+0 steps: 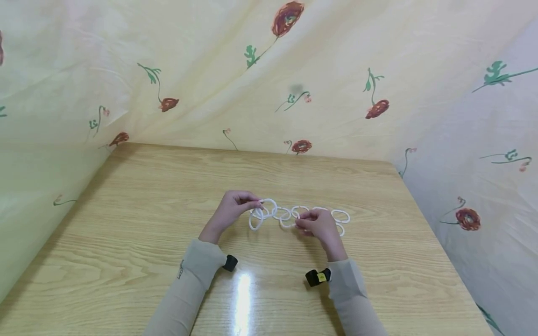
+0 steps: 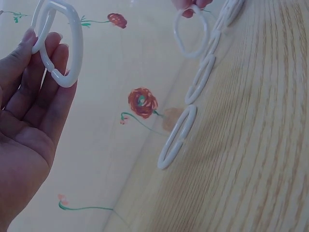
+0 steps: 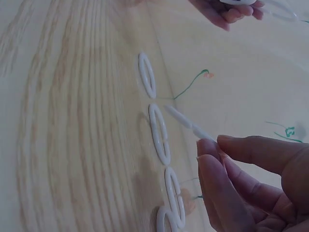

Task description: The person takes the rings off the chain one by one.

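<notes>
In the head view my left hand [image 1: 233, 208] holds white plastic chain links above the table, fingers and thumb pinching them. The left wrist view shows at least two oval links [image 2: 77, 43] together there, one with a small gap in its side. My right hand [image 1: 321, 226] pinches a single white link [image 3: 178, 116] between thumb and fingertips, raised off the table. It is held to the right of the left hand's links, apart from them. Behind and below the hands, several loose links [image 1: 340, 221] lie flat in a row, partly hidden by the right hand.
The wooden table [image 1: 168, 186] carries the row of links towards its middle and right. A cloth with printed flowers [image 1: 201, 70] hangs behind and at both sides. Black straps with small devices [image 1: 317, 277] sit at both wrists.
</notes>
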Available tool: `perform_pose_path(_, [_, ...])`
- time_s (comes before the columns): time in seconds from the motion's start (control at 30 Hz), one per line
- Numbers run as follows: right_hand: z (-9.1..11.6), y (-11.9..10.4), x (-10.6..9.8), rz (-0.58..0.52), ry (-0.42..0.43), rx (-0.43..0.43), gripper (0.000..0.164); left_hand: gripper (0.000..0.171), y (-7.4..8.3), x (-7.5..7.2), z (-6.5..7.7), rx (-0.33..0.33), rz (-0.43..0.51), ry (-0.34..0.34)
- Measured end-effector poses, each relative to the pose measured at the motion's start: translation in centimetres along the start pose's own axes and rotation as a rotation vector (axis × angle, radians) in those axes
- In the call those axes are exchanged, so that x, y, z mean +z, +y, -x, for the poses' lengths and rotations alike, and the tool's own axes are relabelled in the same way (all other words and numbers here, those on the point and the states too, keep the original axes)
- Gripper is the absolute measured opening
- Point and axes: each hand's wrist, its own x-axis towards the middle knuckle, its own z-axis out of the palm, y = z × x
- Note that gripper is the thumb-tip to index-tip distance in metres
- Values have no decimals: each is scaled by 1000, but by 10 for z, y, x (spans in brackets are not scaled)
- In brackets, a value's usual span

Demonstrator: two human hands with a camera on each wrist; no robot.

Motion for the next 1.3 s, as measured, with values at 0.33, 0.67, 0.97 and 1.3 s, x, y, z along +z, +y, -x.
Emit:
perform_pose_path(0.33, [1,7,-6,60,-54,3,18,18,-2,0,-1,4,-4,-3])
perform_pose_path(0.67, [1,12,-9,172,-35,3,12,18,0,0,0,11,0,-1])
perform_pose_path(0.97, [6,7,-12,278,-16,-33,14,18,1,1,0,14,-6,1])
perform_pose_path(1.3, [10,-5,-14,258,28,-102,18,18,3,1,1,9,3,4])
